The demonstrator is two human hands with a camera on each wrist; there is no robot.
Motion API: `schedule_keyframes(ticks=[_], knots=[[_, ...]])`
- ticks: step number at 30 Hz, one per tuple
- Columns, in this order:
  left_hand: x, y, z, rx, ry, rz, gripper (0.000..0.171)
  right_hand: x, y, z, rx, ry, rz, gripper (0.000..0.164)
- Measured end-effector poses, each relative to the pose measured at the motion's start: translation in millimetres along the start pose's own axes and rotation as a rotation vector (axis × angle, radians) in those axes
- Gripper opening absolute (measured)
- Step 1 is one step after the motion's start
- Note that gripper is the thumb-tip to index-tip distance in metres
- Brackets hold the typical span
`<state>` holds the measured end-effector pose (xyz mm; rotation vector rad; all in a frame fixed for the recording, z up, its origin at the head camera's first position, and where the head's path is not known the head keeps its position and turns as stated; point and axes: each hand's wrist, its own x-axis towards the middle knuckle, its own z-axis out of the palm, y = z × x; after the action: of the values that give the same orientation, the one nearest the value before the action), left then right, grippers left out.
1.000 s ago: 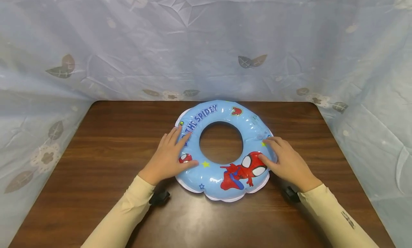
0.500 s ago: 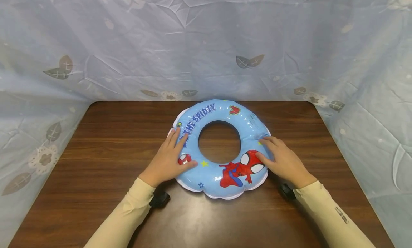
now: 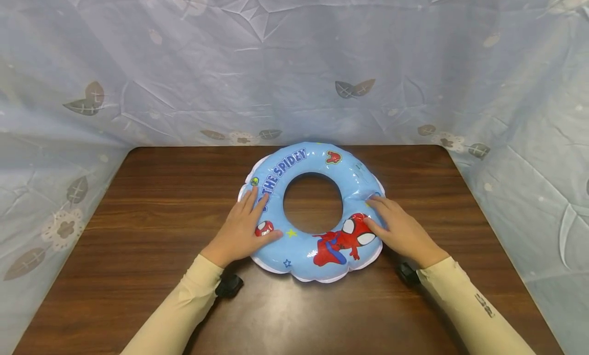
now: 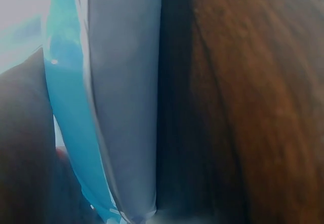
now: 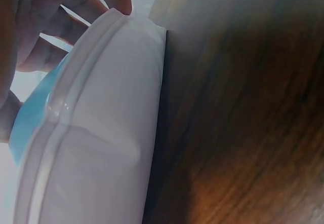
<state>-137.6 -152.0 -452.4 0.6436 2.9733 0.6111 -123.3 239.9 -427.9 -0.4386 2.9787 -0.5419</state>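
An inflated light-blue swim ring with red cartoon figures, lettering and a scalloped white edge lies flat on the table. My left hand rests on its left side with fingers spread and the thumb along the top. On the opposite side, my right hand lies over the ring's edge, fingertips on the blue top. In the left wrist view the ring's white underside stands next to the wood. The right wrist view shows the fingers draped over the seam of the ring, above its white side.
The dark wood table spreads out around the ring. A pale blue patterned sheet hangs behind the table and along both sides. A dark strap-on camera sits under the left wrist, another under the right.
The head view has shifted slightly. Both hands stay on the swim ring, which remains in nearly the same place; the right hand appears a little farther left.
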Motion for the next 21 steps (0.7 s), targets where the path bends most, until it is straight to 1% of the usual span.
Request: schedule_keyframes(ticks=[3,9,16,21], knots=[[0.3,-1.1,2.2,0.002,-0.008,-0.010,0.102,1,0,0,0.005,-0.014,-0.012,0.071],[0.8,-2.6,4.1,0.000,-0.018,-0.013,0.101,2,1,1,0.005,-0.035,-0.007,0.072],[3.2,-2.2,2.9,-0.015,-0.025,-0.017,0.100,10,6,4,0.031,-0.046,0.000,0.071],[6.4,-0.4,-1.3,0.009,-0.016,-0.024,0.101,15,7,3,0.027,-0.049,-0.004,0.072]])
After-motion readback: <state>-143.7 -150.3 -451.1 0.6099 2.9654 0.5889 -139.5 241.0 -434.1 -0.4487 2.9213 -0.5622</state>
